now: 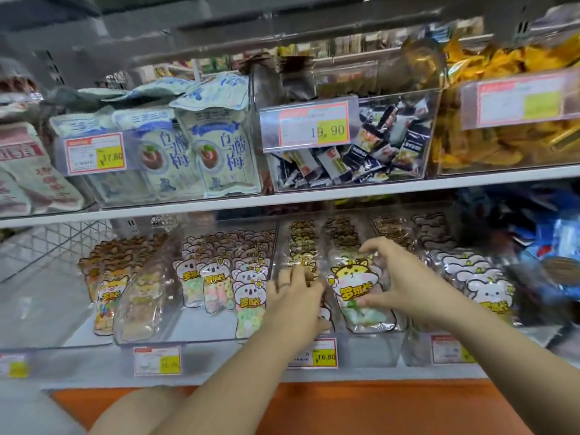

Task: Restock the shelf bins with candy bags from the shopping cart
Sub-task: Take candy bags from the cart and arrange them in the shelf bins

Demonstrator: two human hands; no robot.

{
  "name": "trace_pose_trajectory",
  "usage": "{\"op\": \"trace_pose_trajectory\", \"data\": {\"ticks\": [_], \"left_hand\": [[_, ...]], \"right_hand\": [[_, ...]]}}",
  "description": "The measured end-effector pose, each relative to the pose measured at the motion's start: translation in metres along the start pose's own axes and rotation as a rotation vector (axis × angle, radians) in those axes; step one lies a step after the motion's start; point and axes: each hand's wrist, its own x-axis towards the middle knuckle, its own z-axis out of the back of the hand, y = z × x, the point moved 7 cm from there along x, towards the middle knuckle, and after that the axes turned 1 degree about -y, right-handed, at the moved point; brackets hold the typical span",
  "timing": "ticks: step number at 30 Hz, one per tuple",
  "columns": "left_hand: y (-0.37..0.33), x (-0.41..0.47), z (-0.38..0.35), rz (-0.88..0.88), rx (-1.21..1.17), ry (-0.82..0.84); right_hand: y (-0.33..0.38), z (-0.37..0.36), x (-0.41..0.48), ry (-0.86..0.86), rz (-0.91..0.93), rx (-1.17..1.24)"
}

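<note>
Head view: arms outstretched, right hand [405, 284] pinches a candy bag [354, 288], left hand [295, 296] (blurred, grip unclear) beside it.

Upper shelf board [314, 196]: white, running the full width.

Goods above it, left to right:
- pink-and-white packs [28, 171], leaning
- blue-and-white pouches [219, 152], upright, each printed with a dark fruit
- small dark sachets [370, 158], loose in a heap
- golden wrappers [470, 146], piled high

Price tags, upper row: 17.80 tag [95, 153], 19.90 tag [314, 127], blurred tag [521, 100].

Price tags, lower row: 16.80 tag [317, 354]; two further tags, left [157, 361] and right [447, 349], unreadable.

Wire mesh panel [47, 243]: lower level, far left.

Blue packets [549, 246]: lower level, far right, blurred.

Orange panel [345, 403]: below the lower shelf edge.
</note>
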Motion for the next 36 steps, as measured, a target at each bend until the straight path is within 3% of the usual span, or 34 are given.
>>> {"op": "trace_pose_trajectory", "data": {"ticks": [2,5,7,16,21,26,32,36], "left_hand": [[0.006,-0.002,0.001,-0.032,0.043,-0.045],[0.008,-0.003,0.001,-0.052,0.063,-0.073],[0.008,-0.005,-0.001,-0.053,0.056,-0.078],[0.012,-0.008,-0.005,-0.028,0.023,-0.102],[0.015,-0.010,-0.006,-0.010,-0.002,-0.103],[0.015,-0.011,-0.008,-0.009,-0.010,-0.096],[0.016,-0.009,-0.011,-0.005,-0.019,-0.104],[0.015,-0.009,-0.010,-0.003,-0.043,-0.109]], "right_hand": [[-0.005,-0.007,0.007,0.054,0.002,-0.197],[-0.010,-0.027,0.010,0.114,0.021,-0.743],[-0.006,-0.035,0.009,0.151,0.024,-0.909],[0.019,-0.058,0.012,0.313,0.146,-0.859],[0.014,-0.066,0.031,0.262,0.064,-0.925],[0.007,-0.064,0.035,0.255,0.195,-0.996],[0.008,-0.056,0.023,0.264,0.126,-1.118],[-0.001,-0.071,0.024,0.172,0.131,-1.196]]}}
